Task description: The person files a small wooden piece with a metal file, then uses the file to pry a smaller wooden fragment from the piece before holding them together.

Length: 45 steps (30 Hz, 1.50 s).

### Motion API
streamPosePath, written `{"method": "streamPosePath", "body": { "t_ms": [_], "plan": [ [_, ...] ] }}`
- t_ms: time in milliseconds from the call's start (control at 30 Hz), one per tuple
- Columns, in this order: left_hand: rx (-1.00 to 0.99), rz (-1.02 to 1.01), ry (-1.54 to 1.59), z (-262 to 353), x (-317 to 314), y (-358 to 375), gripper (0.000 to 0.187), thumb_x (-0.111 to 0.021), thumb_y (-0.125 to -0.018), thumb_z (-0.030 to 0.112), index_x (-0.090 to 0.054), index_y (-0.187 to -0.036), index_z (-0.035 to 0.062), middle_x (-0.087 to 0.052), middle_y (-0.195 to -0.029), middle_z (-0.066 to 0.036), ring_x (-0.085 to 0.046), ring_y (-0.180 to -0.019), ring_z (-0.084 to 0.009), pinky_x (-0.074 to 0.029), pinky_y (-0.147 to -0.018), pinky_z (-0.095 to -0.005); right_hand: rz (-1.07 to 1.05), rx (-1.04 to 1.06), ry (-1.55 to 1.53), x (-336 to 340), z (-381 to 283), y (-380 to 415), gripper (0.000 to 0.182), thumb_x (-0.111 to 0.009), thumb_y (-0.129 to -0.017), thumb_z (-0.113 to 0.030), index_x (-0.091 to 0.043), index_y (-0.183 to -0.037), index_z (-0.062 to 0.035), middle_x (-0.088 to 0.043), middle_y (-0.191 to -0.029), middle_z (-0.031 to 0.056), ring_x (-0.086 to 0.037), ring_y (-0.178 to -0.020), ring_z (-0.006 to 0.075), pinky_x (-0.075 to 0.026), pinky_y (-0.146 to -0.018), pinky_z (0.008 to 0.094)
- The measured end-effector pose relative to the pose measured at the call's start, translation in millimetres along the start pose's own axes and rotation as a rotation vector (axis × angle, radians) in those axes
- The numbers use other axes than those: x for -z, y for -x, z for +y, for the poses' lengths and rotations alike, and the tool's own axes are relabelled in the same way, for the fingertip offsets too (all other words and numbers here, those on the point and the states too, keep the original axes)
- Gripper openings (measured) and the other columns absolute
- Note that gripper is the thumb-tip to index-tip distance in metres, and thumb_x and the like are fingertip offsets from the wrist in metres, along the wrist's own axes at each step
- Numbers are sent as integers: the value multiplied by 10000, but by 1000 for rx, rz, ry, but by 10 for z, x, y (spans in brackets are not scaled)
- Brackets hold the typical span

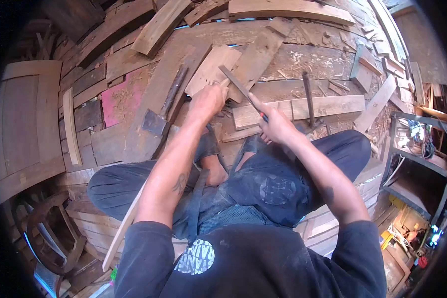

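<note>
My right hand point(278, 124) is closed round the red and black handle of a long flat metal file point(237, 85). The file slants up and left, its far end over a pale board point(211, 69). My left hand point(208, 103) is closed beside the file at the board's near end. Its fingers pinch a small piece of wood point(225, 85), mostly hidden by the hand. A hatchet point(155, 122) lies left of my left hand, its handle pointing away. Right of my right hand lies a hammer point(308, 94) with a dark handle.
Loose planks point(328, 105) and shavings cover the wooden floor around my crossed legs. Thick boards point(288, 11) lie at the far side. A panelled door point(22, 124) stands at the left. To the right is a metal shelf point(414, 191) with cluttered tools below.
</note>
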<state>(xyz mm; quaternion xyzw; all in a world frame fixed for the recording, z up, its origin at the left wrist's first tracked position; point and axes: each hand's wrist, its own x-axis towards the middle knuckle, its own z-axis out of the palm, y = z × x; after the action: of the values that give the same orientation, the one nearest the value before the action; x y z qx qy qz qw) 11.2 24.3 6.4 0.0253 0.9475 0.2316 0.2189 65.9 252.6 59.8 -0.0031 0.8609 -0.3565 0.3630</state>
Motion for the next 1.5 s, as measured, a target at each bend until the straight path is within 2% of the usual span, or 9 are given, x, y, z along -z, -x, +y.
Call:
{"method": "streamPosePath", "body": {
  "t_ms": [167, 433, 500, 833, 933, 1000, 1100, 1267, 1500],
  "plan": [
    [0, 27, 21, -60, -63, -30, 494, -511, -1055, 373, -678, -1055, -92, -679, -980, -385, -678, -1005, -524, -537, -880, -567, 172, 282, 171, -85, -47, -888, 759, -557, -915, -52, -386, -1602, -327, -674, -1251, 285, -659, -1168, 448, -521, -1017, 484],
    [-29, 13, 37, -21, -7, 10, 477, -510, -1055, 362, -642, -1125, -91, -691, -974, -368, -684, -995, -516, -542, -861, -570, -76, 49, 16, 273, -35, 120, 783, -465, -922, 45, -370, -1614, -309, -703, -1175, 276, -689, -1155, 394, -525, -1026, 431],
    [-24, 27, 30, -8, -20, 22, 465, -510, -1056, 354, -643, -1097, -89, -692, -966, -366, -686, -980, -518, -546, -851, -573, 11, 191, 163, 333, 120, 312, 805, -425, -921, 76, -351, -1622, -313, -718, -1116, 260, -711, -1116, 371, -537, -999, 433],
    [-30, 40, -11, -10, -43, -14, 463, -520, -1051, 364, -653, -1087, -78, -692, -965, -365, -684, -990, -514, -539, -878, -575, -31, 125, 237, 276, -240, -730, 777, -515, -878, -39, -402, -1598, -310, -681, -1265, 267, -655, -1191, 425, -523, -999, 438],
    [-48, 60, 5, -53, -102, -64, 455, -515, -1050, 366, -654, -1104, -64, -700, -973, -352, -694, -986, -502, -545, -875, -571, 97, 255, 281, 196, -24, -495, 797, -560, -898, -58, -372, -1608, -368, -706, -1126, 256, -702, -952, 348, -533, -904, 435],
    [-39, 78, 5, -40, -92, -24, 430, -516, -1045, 355, -663, -1113, -44, -719, -972, -326, -712, -967, -483, -561, -861, -565, -83, 43, 85, 344, -168, 13, 800, -464, -917, 56, -364, -1617, -318, -708, -1144, 238, -760, -974, 331, -614, -881, 418],
    [-12, 38, -13, -18, -66, -28, 438, -511, -1046, 362, -665, -1122, -40, -722, -968, -319, -713, -970, -477, -563, -859, -561, -61, 156, 57, 337, 78, 336, 793, -422, -941, 75, -345, -1623, -321, -707, -1079, 207, -773, -852, 267, -649, -795, 394],
    [-22, 57, -19, 44, -51, 6, 442, -517, -1047, 366, -664, -1094, -47, -706, -968, -342, -698, -967, -500, -553, -855, -570, -92, -28, -52, 222, -237, -118, 795, -472, -917, 20, -368, -1613, -351, -712, -1077, 242, -768, -829, 293, -634, -759, 401],
    [-25, 42, -49, 96, -44, 42, 400, -539, -1038, 337, -685, -1137, -22, -737, -982, -282, -722, -970, -452, -571, -863, -543, 4, 131, 188, 255, -230, -595, 757, -530, -892, -52, -431, -1585, -341, -710, -1089, 281, -760, -862, 301, -600, -735, 415]
  ]
}}
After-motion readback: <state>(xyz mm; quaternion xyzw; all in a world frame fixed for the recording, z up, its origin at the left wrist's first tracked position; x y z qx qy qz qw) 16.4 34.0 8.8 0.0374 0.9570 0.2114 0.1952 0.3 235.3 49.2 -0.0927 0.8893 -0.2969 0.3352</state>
